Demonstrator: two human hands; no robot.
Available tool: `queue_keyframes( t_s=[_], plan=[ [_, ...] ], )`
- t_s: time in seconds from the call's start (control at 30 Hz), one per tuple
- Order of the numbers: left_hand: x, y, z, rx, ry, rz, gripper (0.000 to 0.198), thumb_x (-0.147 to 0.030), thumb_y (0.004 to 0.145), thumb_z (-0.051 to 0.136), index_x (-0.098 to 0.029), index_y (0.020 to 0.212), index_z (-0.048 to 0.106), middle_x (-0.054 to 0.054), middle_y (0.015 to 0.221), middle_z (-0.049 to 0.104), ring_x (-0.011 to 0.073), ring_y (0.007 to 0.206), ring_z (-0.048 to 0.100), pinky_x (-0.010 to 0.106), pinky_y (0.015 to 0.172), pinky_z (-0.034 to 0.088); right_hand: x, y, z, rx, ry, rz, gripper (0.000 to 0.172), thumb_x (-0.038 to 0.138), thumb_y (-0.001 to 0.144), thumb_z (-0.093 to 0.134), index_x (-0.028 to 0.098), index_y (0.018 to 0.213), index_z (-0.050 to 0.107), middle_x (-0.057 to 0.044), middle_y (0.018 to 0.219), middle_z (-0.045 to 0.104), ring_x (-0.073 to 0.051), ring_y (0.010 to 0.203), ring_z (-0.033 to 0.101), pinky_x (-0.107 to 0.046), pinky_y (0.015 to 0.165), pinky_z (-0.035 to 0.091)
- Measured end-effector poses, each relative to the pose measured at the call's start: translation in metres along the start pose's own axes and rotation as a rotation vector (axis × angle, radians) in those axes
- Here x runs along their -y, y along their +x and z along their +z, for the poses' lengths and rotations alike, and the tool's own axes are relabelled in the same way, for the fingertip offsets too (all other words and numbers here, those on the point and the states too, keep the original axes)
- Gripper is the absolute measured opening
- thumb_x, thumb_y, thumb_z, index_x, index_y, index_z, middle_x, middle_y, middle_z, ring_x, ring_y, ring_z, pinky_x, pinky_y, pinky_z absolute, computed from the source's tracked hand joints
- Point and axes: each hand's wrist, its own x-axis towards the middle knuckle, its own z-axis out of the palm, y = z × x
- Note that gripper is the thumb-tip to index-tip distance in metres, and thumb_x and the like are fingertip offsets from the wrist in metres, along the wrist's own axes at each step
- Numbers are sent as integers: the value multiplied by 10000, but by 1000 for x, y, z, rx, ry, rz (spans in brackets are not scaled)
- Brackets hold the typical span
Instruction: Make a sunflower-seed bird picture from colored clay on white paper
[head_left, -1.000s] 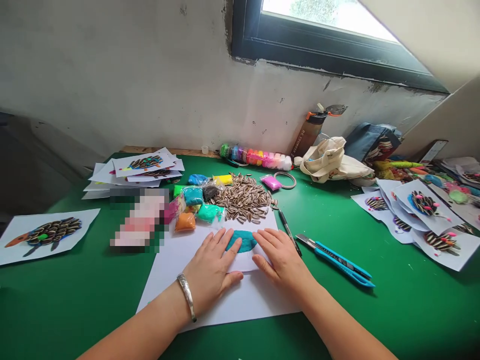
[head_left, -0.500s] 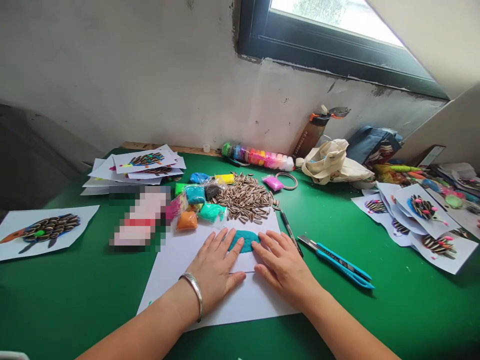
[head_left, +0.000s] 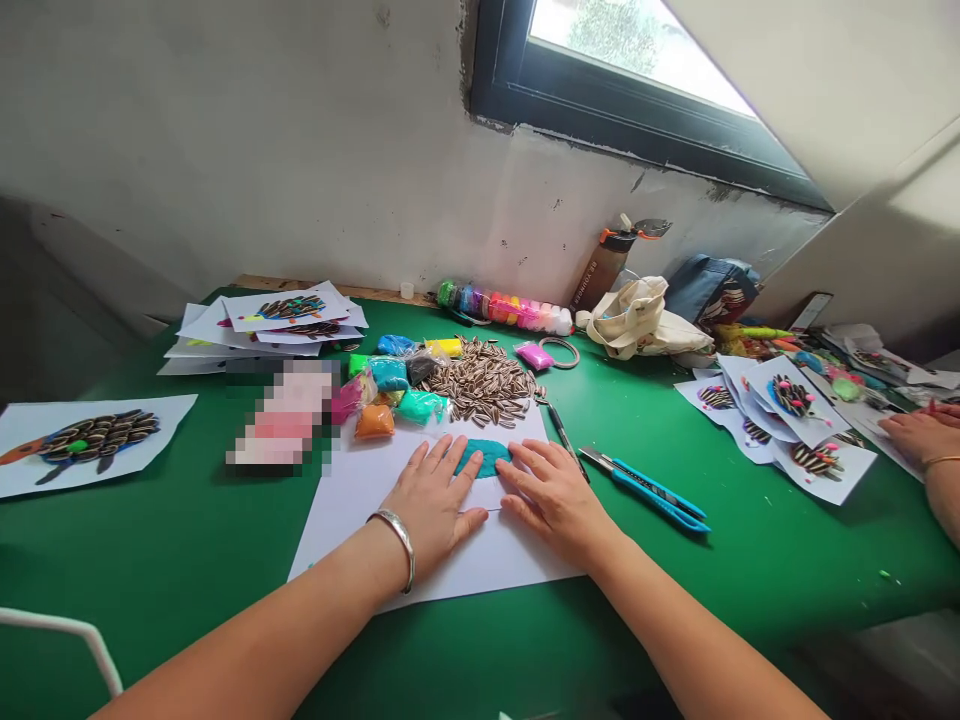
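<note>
Left of the sunflower-seed pile (head_left: 487, 385), clear packets (head_left: 373, 423) hold orange, teal and other coloured clay; behind it, a long transparent bag (head_left: 517, 310) holds a row of colourful pieces. Just in front of the pile, a flat blue clay patch (head_left: 487, 458) lies on white paper (head_left: 337, 520). I see the left hand (head_left: 435, 497) and right hand (head_left: 556, 502) spread open, fingers touching the patch's two sides. A co-worker's hand (head_left: 919, 436), unseen a second ago, now shows far right of the pile.

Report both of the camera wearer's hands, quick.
Left hand: open, palm down, fingertips on the flattened teal clay.
Right hand: open, palm down, fingertips at the clay's right edge.
</note>
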Motion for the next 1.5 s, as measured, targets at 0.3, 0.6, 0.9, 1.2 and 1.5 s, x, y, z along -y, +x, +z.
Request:
queue_keyframes(
  t_s=[0.3, 0.6, 0.9, 1.2, 1.5],
  plan=[
    [2, -1, 0, -18, 9, 10, 605, -500, 898, 441, -195, 1418, 401, 147, 1504, 339, 331, 1394, 273, 525, 1109, 225, 3, -1, -4, -4, 36, 5, 358, 419, 896, 536, 239, 1192, 628, -107, 1318, 554, -285, 1205, 471, -507, 1018, 379],
    [2, -1, 1, 4, 21, 3, 624, -530, 893, 439, -205, 1424, 393, 138, 1510, 326, 346, 1389, 280, 528, 1102, 230, 3, -3, -6, -3, 61, 25, 339, 424, 891, 540, 257, 1169, 638, -103, 1418, 455, -306, 1274, 400, -537, 1035, 359],
    [2, 0, 4, -22, 3, 0, 621, -530, 884, 452, -213, 1416, 409, 132, 1505, 343, 343, 1387, 284, 518, 1110, 217, 4, -2, -7, 18, 38, -8, 346, 436, 879, 557, 279, 1179, 632, -91, 1407, 476, -300, 1266, 422, -556, 1047, 327],
    [3, 0, 8, -47, 22, 6, 612, -536, 895, 416, -212, 1414, 411, 132, 1503, 350, 337, 1391, 273, 519, 1105, 220, 5, -2, -6, 26, 17, -13, 391, 452, 873, 563, 286, 1225, 609, -116, 1430, 444, -306, 1276, 418, -565, 1056, 309],
    [2, -2, 5, -48, 30, 9, 622, -544, 896, 409, -209, 1421, 399, 136, 1502, 352, 336, 1390, 275, 512, 1106, 218, 4, -1, -6, 42, 31, -40, 405, 469, 867, 572, 307, 1237, 600, -101, 1432, 446, -301, 1281, 416, -563, 1053, 319]
  ],
)
